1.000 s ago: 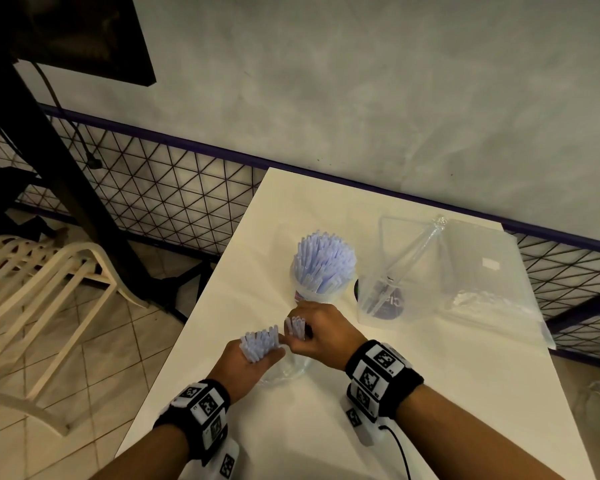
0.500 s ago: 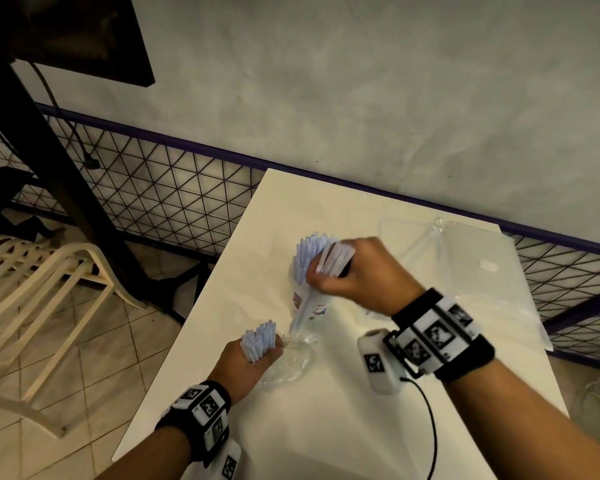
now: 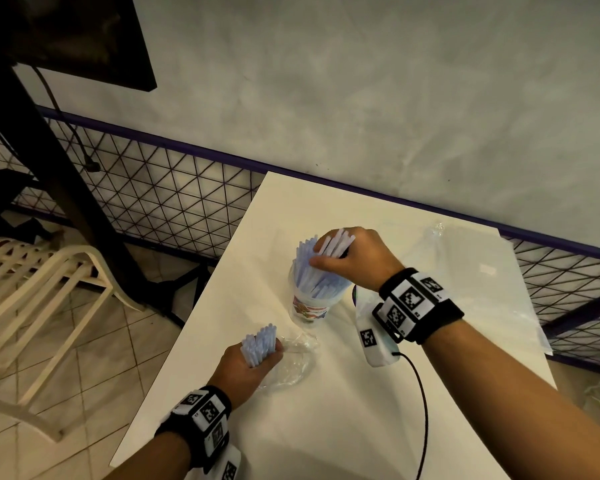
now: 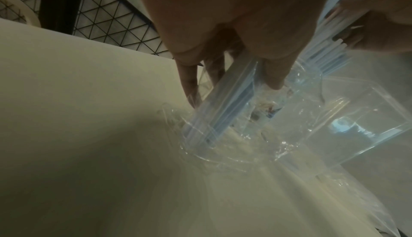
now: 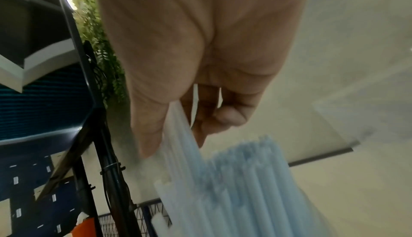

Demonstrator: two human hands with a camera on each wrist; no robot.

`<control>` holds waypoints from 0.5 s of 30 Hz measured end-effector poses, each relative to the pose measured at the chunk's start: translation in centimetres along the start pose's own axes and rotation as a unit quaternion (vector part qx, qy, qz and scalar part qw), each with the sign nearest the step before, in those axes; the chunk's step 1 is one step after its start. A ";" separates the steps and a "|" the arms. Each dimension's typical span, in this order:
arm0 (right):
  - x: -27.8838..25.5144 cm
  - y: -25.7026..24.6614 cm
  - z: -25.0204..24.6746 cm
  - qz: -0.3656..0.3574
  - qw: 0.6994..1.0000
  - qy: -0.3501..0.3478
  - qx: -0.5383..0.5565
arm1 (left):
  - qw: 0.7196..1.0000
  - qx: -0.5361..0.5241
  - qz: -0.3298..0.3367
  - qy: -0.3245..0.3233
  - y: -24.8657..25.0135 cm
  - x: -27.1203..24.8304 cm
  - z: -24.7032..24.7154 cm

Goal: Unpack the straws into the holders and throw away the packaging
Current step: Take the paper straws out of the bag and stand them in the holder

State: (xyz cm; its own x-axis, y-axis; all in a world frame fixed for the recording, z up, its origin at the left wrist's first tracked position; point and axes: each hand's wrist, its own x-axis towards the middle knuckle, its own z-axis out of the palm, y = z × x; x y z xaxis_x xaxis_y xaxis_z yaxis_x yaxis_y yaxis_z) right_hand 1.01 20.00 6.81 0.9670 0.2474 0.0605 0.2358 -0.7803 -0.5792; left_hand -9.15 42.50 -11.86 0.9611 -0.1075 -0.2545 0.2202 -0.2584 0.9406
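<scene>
my right grip (image 3: pixel 349 259) is curled round a small batch of pale straws (image 3: pixel 336 241), thumb and fingers pinching them over the holder (image 3: pixel 310 304), a clear cup with a printed band that is already packed with blue-white straws (image 3: pixel 314 275); from the right wrist view the batch i hold lies against the standing ones, tips not yet level with them. my left grip (image 3: pixel 253 365) is wrapped round the remaining bundle (image 3: pixel 260 342), which stands upright out of my fist, lower ends still inside the crumpled clear packaging (image 3: pixel 293 358) lying on the white worktop (image 3: pixel 326 427). the left wrist view shows that wrapper bunched round the bottom of the bundle, touching the worktop. a second clear holder (image 4: pixel 347 122) shows there just beside the first, though in the head view my right arm hides most of it. flat clear plastic sheeting (image 3: pixel 492 271) lies at the far right of the worktop. i judge the step in hand is feeding straws into the holder, batch by batch, with the unpacking well along but the wrapper not yet emptied. next i would need to let this batch drop straight between the standing straws without tipping the light cup, then come back for more from the left bundle; the cup looks crowded, so the rest may belong in the other holder.
</scene>
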 end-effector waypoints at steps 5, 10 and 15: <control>-0.1 0.1 0.9 -0.023 0.984 0.146 0.097 | 1.000 0.004 -0.004 0.000 0.5 -0.3 0.0; -0.3 -0.1 3.2 -0.150 0.981 0.097 -0.076 | 1.000 0.011 -0.006 0.005 0.6 -0.3 -0.1; -0.6 0.6 5.8 -0.150 0.977 0.041 -0.145 | 1.000 0.014 -0.006 0.009 0.8 -0.5 0.0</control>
State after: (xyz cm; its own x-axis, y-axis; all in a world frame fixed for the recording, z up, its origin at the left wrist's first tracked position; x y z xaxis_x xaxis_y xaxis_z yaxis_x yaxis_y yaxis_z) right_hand 0.00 22.73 1.69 0.8522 0.4518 0.2637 0.5151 -0.8129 -0.2719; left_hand -9.47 42.33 -10.99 0.9610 -0.0874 -0.2624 0.2279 -0.2869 0.9304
